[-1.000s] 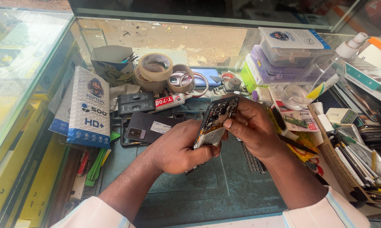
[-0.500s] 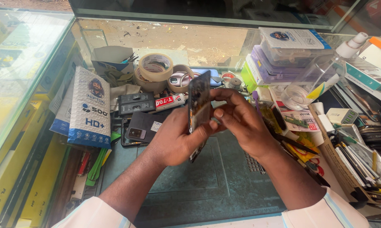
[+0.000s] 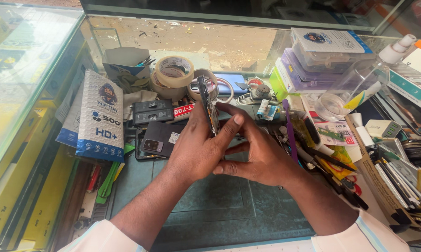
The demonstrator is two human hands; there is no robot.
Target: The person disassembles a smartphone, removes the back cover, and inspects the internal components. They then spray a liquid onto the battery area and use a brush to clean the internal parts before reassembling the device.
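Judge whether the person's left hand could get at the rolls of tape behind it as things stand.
Probably not at once: the left hand grips the opened phone edge-on with the right hand. The tape rolls lie just beyond, with nothing blocking them.

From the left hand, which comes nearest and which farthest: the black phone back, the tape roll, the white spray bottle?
1. Black phone back, lying just left of the left hand.
2. Tape roll, behind it.
3. White spray bottle, far right corner.
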